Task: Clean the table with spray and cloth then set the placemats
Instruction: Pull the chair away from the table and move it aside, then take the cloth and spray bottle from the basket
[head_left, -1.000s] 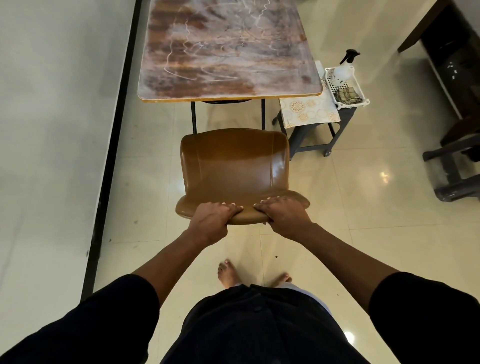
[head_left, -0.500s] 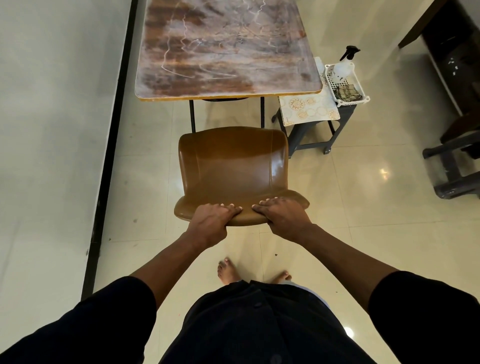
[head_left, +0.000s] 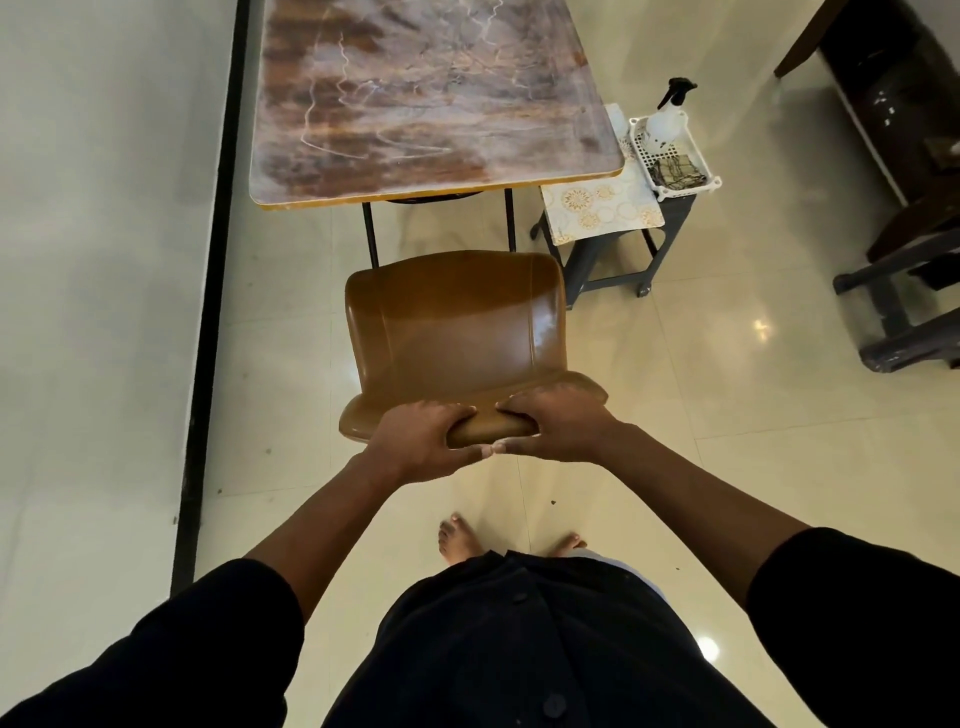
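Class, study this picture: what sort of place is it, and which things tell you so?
Probably a home dining area: a marked square table, a brown chair pulled back from it, and a side stool bearing placemats and a basket on a glossy tiled floor.

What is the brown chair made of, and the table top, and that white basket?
Chair: probably smooth leather or vinyl, since it is shiny with stitched seams. Table top: looks like glossy laminate printed like brown marble, with a yellowish edge band. Basket: likely white plastic, its walls full of little moulded holes.
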